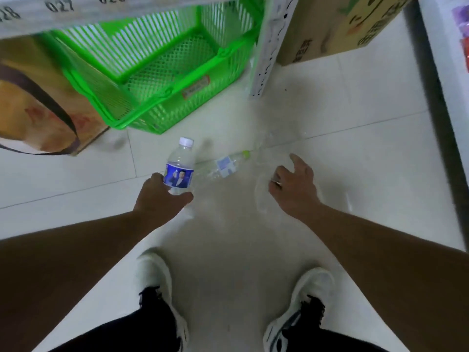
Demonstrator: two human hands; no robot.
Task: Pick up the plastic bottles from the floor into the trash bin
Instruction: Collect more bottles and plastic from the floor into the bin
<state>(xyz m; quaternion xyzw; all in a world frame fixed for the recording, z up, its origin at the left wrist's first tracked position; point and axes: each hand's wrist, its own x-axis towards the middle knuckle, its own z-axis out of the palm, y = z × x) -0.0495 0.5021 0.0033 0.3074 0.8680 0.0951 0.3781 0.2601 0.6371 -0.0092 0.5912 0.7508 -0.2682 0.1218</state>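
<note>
My left hand (pixel 162 196) grips a blue-labelled bottle (pixel 179 168) by its lower half, cap pointing to twelve o'clock. At its two o'clock, a green-capped bottle (pixel 225 166) lies on the floor (pixel 355 153). My right hand (pixel 295 185) hovers loosely open, holding nothing.

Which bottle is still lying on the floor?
The bottle with the green cap, lying on its side on the floor tiles. The white-capped bottle is held upright in the left hand.
</note>
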